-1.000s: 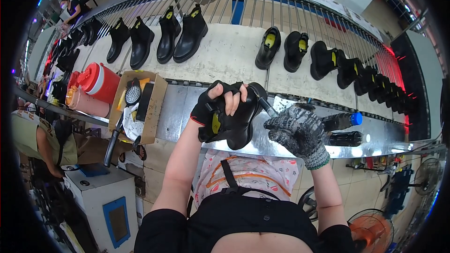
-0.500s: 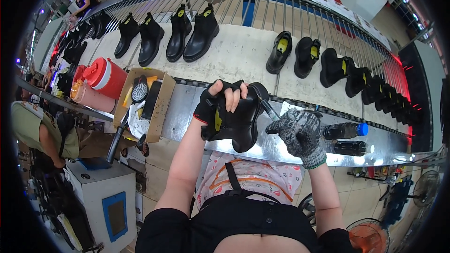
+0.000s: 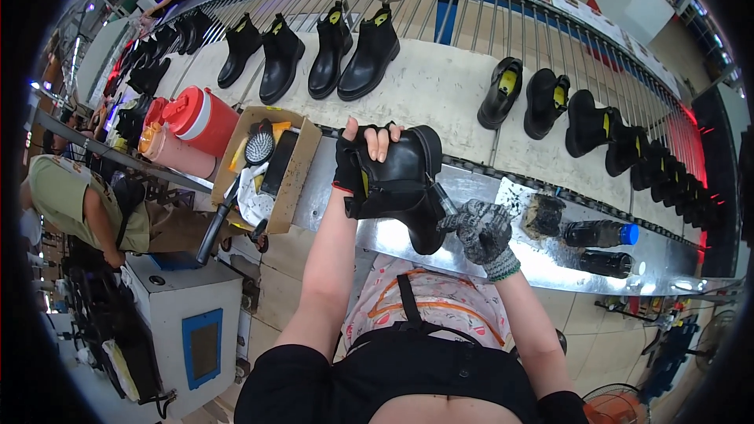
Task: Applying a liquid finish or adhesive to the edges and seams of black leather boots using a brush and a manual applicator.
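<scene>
A black ankle boot [image 3: 395, 177] lies on its side in my left hand [image 3: 369, 145], which wears a black fingerless glove. Its opening with yellow lining faces left, and the sole is on the right. My fingers wrap over the upper near the heel. On my right hand [image 3: 483, 234] is a grey knitted glove, closed round a slim brush [image 3: 445, 201] with a silver metal band. The brush's tip meets the sole edge about midway between heel and toe; its bristles are hard to make out.
A cardboard box [image 3: 302, 177] with a hairbrush [image 3: 259, 148] stands left, beside a red jug [image 3: 200, 122]. Black boots [image 3: 365, 59] line the pale conveyor [image 3: 440, 94]. A dark-stained pad [image 3: 543, 214] and bottles [image 3: 593, 233] sit right. Another person [image 3: 86, 204] is at far left.
The brush has moved down along the sole edge, from near the heel toward the toe. The boot has turned slightly in my left hand. The view has shifted, uncovering the stained pad.
</scene>
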A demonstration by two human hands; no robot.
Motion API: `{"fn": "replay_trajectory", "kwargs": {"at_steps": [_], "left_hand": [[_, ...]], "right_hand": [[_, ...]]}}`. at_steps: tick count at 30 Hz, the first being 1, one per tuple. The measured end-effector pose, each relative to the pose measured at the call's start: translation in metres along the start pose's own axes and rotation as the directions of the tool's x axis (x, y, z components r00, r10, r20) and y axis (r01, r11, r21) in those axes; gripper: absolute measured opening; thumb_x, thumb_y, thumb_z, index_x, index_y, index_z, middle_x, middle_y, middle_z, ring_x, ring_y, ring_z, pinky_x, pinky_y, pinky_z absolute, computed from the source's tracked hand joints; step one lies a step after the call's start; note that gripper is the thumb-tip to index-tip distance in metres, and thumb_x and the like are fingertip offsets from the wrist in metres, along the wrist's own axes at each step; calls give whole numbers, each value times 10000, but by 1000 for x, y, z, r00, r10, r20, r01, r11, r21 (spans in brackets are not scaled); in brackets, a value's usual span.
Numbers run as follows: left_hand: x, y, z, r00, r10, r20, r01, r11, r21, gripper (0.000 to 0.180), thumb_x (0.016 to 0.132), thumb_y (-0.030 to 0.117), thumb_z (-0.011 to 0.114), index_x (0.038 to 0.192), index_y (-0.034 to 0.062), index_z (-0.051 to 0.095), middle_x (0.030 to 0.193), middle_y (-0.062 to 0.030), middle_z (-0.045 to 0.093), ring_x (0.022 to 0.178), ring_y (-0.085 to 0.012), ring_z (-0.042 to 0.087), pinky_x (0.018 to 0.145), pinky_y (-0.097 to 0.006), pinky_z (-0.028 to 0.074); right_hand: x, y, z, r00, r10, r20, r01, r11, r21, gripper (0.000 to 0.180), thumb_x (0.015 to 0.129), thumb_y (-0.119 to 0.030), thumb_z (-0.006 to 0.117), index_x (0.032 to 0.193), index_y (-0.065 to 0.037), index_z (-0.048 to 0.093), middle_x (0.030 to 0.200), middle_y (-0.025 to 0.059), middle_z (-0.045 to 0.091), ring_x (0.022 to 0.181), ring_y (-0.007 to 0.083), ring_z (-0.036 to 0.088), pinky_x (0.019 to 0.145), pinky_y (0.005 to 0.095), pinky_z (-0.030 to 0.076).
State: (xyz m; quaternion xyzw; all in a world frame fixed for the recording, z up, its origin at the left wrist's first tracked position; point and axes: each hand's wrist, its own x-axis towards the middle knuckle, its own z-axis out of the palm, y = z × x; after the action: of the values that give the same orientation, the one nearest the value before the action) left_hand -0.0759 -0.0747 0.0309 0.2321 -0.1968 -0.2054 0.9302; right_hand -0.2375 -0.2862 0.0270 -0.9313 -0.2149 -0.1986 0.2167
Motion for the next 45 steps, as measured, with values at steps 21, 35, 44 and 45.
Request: {"fn": "replay_trajectory", "kwargs": {"at_steps": [21,35,44,45], "left_hand": [[5,3,-49,998,40,-42,-41,999,-22,613,973,455,304,552,54,498,616,-86,488,912,-258,466,931,-344,328],[49,-42,-73,868,214,-447,28,879,476,714,895,643,341,666,14,589,625,-117,585,642,-222,570,766,-333,466],[21,-40,-85,832,547,-97,69,71,995,540,906,537,441,996,25,587,772,-107,632,718,-253,636,612,-349,475],[17,-38,-81,822,555,-129,109,69,992,550,904,549,420,974,29,586,778,-147,640,736,-319,637,624,-371,479]], "right_hand": [[-32,6,-15,915,251,317,-395,719,571,321,898,-301,486,820,-67,692,783,47,694,668,211,631,643,293,494],[-102,26,25,573,661,485,-488,-200,850,771,860,-665,401,949,63,639,891,172,671,753,231,642,688,319,511],[-106,23,27,415,762,497,-413,-329,849,857,855,-710,315,952,80,631,833,183,665,599,204,606,469,224,426],[-104,21,18,491,735,467,-347,-326,879,662,916,-569,409,945,52,636,818,147,666,617,184,606,501,224,443]]}}
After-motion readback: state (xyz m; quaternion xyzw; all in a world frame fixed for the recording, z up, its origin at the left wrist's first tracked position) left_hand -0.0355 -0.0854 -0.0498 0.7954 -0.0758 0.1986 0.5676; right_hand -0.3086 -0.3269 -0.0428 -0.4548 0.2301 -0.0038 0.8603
